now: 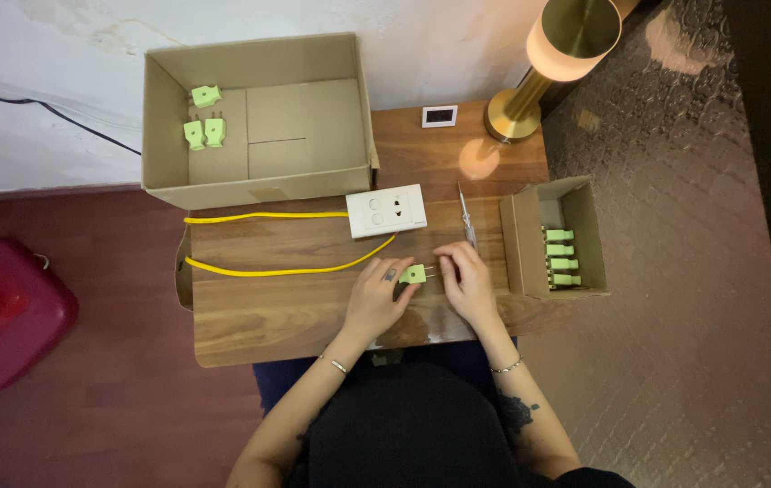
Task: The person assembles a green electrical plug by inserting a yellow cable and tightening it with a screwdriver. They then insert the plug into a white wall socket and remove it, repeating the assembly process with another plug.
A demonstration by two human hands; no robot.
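Left hand (376, 294) and right hand (468, 282) are both gripping one green plug (413, 273) with their fingers near the bench (295, 307) front edge, middle. Three more green plugs are lying in the big cardboard box (259, 176) at the back left corner, four in the small box (521, 244) at the right edge. One white socket (386, 210), one yellow cable (268, 269), one screwdriver (467, 217) are sitting mid-bench.

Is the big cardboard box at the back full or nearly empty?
Nearly empty: the big cardboard box holds only three green plugs in one corner, its floor mostly bare.
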